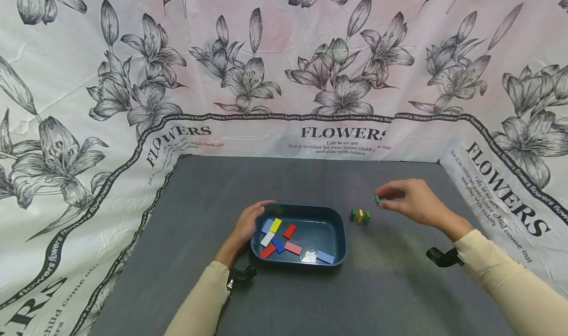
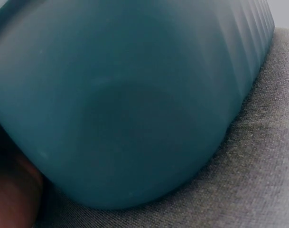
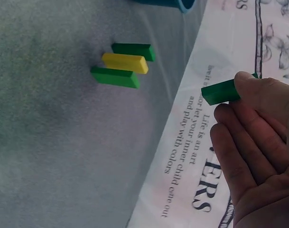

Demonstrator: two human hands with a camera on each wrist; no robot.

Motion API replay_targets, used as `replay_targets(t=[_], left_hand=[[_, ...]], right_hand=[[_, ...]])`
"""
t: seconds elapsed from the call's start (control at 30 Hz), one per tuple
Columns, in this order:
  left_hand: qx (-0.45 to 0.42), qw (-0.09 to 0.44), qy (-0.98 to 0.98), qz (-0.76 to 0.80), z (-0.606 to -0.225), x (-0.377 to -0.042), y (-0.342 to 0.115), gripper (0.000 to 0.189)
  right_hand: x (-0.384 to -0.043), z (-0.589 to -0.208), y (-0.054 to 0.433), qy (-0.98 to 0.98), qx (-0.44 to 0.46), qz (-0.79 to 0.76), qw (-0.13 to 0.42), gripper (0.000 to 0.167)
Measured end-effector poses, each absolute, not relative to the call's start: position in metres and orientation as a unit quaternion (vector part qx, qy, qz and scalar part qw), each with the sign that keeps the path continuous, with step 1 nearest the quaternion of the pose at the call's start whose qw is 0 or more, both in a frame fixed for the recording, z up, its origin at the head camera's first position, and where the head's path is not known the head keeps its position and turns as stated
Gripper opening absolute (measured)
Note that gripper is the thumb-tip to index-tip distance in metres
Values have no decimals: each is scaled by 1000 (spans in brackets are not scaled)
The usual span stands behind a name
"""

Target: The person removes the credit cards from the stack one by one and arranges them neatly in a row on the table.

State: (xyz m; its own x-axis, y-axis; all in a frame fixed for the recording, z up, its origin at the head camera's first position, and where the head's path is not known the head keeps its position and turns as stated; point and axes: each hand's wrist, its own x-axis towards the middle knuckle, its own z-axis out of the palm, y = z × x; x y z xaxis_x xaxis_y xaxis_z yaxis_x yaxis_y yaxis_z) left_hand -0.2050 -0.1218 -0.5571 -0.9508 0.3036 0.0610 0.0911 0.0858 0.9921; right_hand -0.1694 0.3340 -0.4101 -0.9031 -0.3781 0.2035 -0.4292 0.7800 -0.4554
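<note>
Green block [image 1: 377,199] is raised above the desk [image 1: 284,296], to the right of the tray [image 1: 333,230] and slightly beyond the row of standing blocks. Right hand [image 1: 410,201]: the grip pinches the green block near one end between thumb [image 3: 263,92] and index finger; the opposite end projects free of the fingertips. The remaining fingers are loosely bent and do not bear on the row.

Row of standing blocks: three units, located on the desk just beside the right wall of the tray. Order from left to right: first row block, green [image 1: 352,215]; second row block, yellow [image 1: 360,216]; third row block, green [image 1: 367,218]. The units stand parallel, with narrow gaps between them.

Left hand [image 1: 245,225]: the grip holds the left end of the tray, fingers curled about its far left corner. The tray rests on the desk.

Tray contents, lying flat or overlapping, mostly toward the left end: two light blue blocks, one yellow, one white [image 1: 267,238], two red, one dark blue [image 1: 278,244] and one pink [image 1: 293,248]. One light blue block [image 1: 325,256] lies apart, near the right front corner.

Backdrop: white cloth [image 1: 266,139] printed with flowers and lettering, behind the desk.
</note>
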Motion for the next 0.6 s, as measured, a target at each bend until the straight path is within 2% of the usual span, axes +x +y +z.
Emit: replay_targets(t=[0.2,0.6], left_hand=[[137,84,727,668,-557,-206,-121,47],[145,83,729,664,-556,-205,-122,47]], right_hand=[[-170,-424,339,-946,175,272,26,24],[-168,-444,347,-933,166,318,10,27]])
